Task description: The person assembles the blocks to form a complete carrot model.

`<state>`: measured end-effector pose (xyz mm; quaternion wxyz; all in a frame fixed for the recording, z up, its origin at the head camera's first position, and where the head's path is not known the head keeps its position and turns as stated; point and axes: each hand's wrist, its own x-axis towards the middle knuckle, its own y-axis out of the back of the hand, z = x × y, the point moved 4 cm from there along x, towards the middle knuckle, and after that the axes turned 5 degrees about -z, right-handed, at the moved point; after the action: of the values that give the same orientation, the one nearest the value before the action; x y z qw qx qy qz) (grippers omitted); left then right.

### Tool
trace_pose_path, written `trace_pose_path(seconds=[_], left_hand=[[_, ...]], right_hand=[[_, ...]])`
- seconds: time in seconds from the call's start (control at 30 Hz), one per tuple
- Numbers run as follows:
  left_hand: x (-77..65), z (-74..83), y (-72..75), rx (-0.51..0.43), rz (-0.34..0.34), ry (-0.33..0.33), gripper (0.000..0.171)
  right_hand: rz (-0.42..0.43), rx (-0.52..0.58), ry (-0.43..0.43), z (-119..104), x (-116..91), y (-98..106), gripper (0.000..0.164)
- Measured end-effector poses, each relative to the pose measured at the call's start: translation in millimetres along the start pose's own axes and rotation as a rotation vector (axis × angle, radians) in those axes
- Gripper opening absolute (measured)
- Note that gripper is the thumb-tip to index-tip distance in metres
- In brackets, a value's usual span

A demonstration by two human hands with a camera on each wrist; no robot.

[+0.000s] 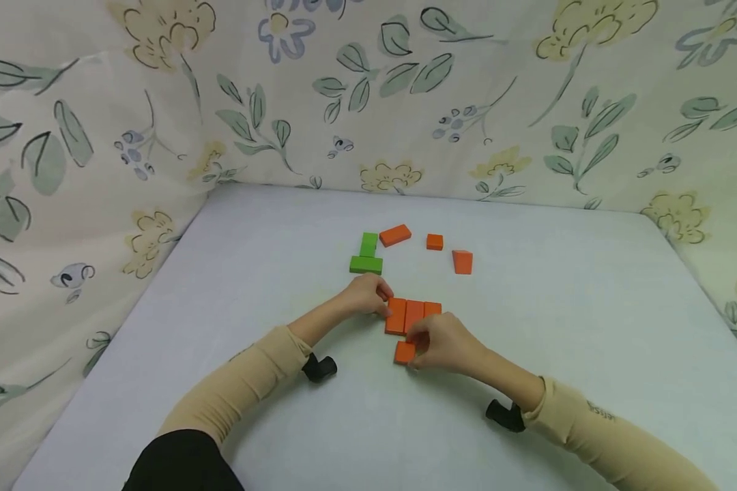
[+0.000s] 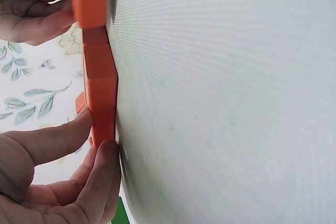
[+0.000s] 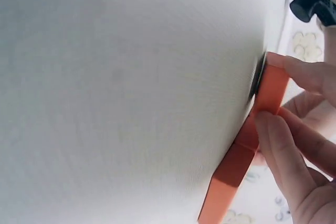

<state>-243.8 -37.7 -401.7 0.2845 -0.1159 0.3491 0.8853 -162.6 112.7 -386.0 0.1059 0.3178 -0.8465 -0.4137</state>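
Three orange blocks stand side by side as a row [image 1: 414,316] on the white table. My left hand [image 1: 364,294] is at the row's left end, thumb and fingers gripping the leftmost block [image 2: 102,85]. Just in front of the row, my right hand [image 1: 450,342] pinches a smaller orange block [image 1: 404,352] between thumb and fingers. The right wrist view shows that held block [image 3: 272,87] slightly raised off the table, with a dark shadow beneath. My right fingers partly cover the rightmost block of the row.
Farther back lie two green blocks [image 1: 366,264], placed in a T shape. Near them are a tilted orange block [image 1: 396,235], a small orange block [image 1: 435,242] and an orange wedge-like block [image 1: 463,262]. Floral cloth [image 1: 368,102] hangs behind the table.
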Motion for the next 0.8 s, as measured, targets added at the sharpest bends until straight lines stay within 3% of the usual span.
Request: trace_pose_path(seconds=[0.33,0.8], left_hand=[[0.0,2.0,-0.8,0.013,0.020,0.016,0.029],[0.3,3.1,-0.7,0.025,0.026,-0.003,0.029]], right_hand=[[0.014,-0.175,-0.009,-12,0,-5,0.018],[0.028,-0.188,-0.013,-12,3,-3,0.011]])
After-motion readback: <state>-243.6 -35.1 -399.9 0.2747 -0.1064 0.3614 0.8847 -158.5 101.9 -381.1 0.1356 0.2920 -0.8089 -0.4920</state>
